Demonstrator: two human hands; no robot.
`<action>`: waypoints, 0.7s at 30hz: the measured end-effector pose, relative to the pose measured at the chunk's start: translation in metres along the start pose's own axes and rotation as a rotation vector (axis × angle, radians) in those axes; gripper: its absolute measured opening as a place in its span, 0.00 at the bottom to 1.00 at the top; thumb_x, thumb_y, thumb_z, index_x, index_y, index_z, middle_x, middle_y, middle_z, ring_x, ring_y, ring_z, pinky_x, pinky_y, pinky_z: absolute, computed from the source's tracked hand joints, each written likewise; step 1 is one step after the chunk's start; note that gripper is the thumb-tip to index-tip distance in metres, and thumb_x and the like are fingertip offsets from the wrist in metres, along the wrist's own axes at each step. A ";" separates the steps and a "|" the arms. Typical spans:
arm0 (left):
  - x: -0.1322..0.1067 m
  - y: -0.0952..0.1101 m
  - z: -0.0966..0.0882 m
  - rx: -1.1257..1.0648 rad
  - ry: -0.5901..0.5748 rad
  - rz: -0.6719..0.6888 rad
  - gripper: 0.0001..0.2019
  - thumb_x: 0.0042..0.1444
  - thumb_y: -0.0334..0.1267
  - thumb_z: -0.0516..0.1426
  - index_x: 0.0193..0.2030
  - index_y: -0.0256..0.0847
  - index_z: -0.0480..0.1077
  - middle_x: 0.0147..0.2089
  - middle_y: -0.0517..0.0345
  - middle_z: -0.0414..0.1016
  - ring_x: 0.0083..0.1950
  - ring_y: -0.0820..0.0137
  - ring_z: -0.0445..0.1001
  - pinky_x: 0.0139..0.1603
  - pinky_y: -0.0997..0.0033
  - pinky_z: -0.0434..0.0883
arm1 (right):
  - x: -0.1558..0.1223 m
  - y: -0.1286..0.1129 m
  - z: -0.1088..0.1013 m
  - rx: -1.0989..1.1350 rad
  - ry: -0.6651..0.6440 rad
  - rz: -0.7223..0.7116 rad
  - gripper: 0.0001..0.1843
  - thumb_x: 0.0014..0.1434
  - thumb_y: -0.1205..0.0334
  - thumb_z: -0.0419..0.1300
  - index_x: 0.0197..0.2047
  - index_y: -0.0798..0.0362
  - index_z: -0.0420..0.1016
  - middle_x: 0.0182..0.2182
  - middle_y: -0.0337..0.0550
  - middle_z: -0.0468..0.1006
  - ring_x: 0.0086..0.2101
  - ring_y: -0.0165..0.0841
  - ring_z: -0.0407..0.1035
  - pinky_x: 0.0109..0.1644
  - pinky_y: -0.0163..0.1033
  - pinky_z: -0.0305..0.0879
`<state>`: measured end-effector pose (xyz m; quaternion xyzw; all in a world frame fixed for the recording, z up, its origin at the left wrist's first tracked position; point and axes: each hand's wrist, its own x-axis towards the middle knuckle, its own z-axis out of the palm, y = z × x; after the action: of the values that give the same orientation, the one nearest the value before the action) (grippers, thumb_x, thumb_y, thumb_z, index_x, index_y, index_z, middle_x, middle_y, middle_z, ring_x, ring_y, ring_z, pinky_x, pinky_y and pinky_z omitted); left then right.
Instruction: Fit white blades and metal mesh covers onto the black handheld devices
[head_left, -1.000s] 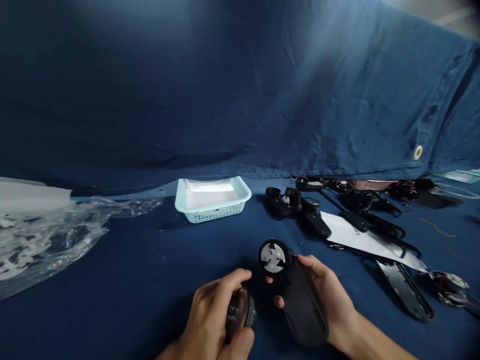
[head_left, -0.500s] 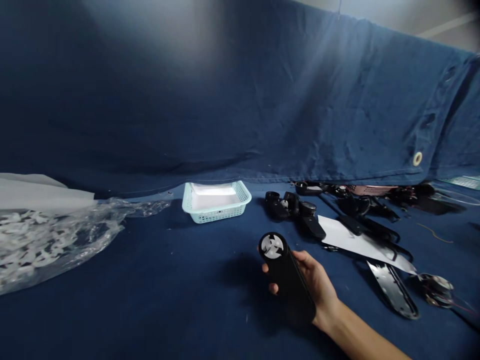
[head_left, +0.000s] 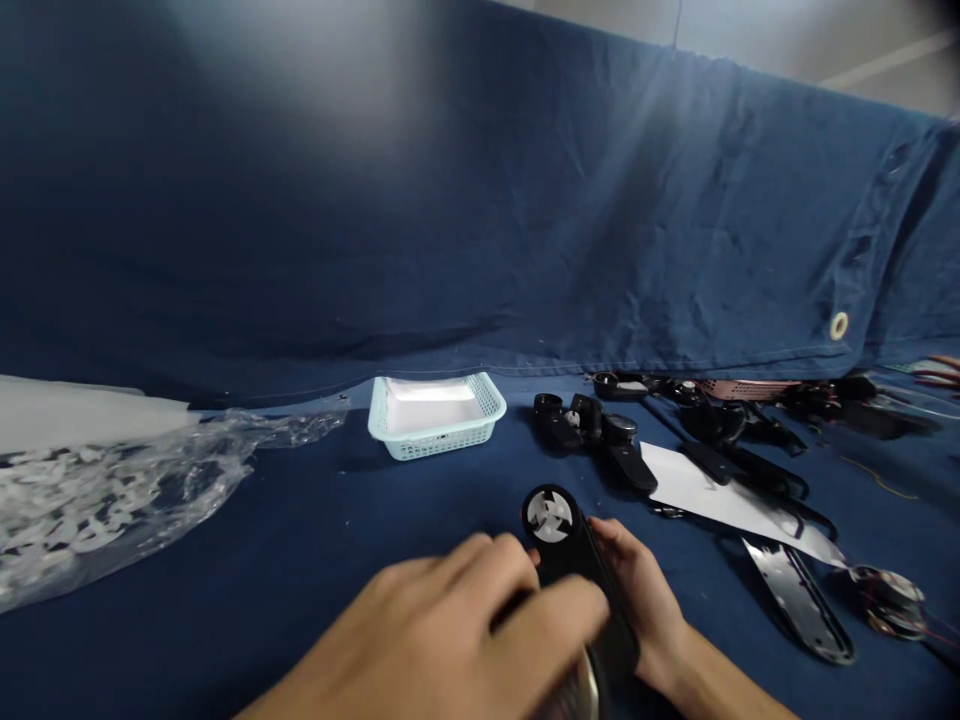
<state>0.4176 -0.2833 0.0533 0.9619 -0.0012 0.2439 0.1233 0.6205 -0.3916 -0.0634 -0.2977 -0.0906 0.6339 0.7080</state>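
My right hand grips a long black plastic housing with a white three-bladed fan wheel at its far end, held just above the blue cloth. My left hand comes in low and close to the camera, fingers curled over the housing's near end. A round dark part with a shiny rim peeks out under its fingers at the frame's bottom edge.
A pale green basket with a white sheet inside stands behind. Black housings and parts and a white paper sheet lie at right. A clear plastic bag of white pieces lies left. Blue cloth covers everything.
My left hand left the view half a second ago and has come back, now over the housing's near end. My right hand keeps hold of the housing.
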 end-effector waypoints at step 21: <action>0.049 -0.079 0.091 -0.873 -0.061 -0.643 0.28 0.54 0.40 0.59 0.62 0.48 0.60 0.58 0.48 0.65 0.49 0.60 0.70 0.49 0.57 0.69 | 0.016 -0.014 -0.008 -0.355 0.264 -0.496 0.35 0.53 0.46 0.65 0.62 0.45 0.62 0.47 0.49 0.79 0.29 0.41 0.78 0.34 0.47 0.74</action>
<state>0.5083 -0.2261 -0.0200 0.7800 0.1883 0.1427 0.5795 0.6388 -0.3792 -0.0664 -0.4648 -0.1766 0.3725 0.7836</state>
